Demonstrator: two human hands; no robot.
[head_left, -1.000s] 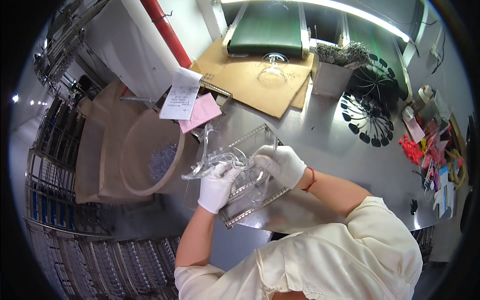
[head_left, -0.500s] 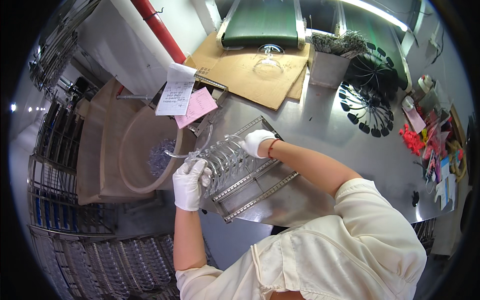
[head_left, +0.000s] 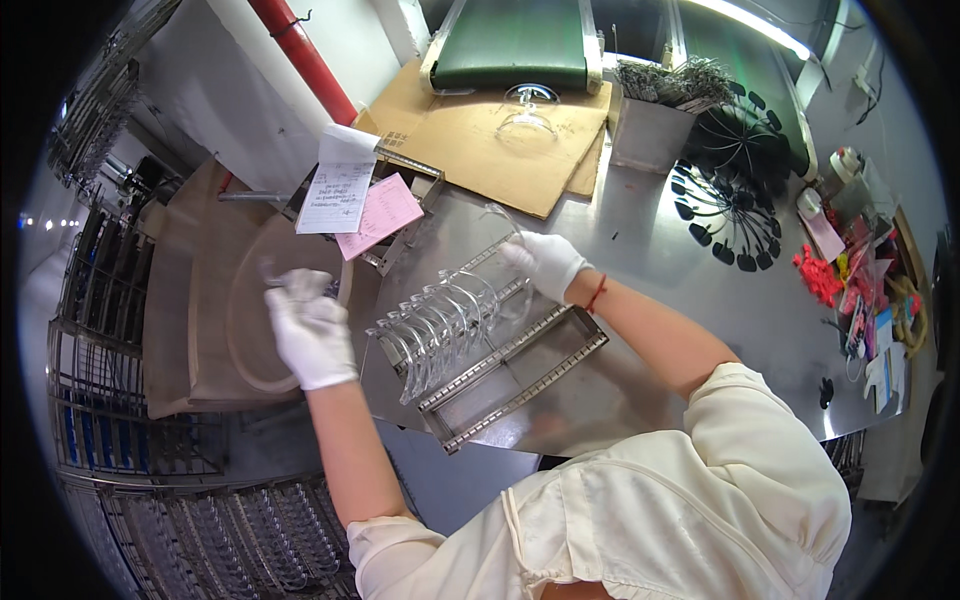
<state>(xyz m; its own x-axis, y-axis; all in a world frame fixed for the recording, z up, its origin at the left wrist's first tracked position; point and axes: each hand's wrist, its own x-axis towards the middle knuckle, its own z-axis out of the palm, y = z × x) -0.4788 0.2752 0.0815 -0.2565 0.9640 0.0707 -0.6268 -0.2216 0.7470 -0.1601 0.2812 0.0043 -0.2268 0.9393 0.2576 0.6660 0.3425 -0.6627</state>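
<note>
Right hand (head_left: pixel 545 266) pinching clear curved piece (head_left: pixel 526 300), left hand (head_left: pixel 312 330) over tub (head_left: pixel 237 335) (grip blurred, can't tell), similar pieces (head_left: pixel 432 332) between

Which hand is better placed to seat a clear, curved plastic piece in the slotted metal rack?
Likely the right hand: it holds a piece at the rack; the left hand is over the round beige tub.

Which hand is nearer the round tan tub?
Left. The left hand overlaps the tub in the view; whether it reaches inside can't be told. The right hand is well to the tub's right, by the metal rack.
</note>
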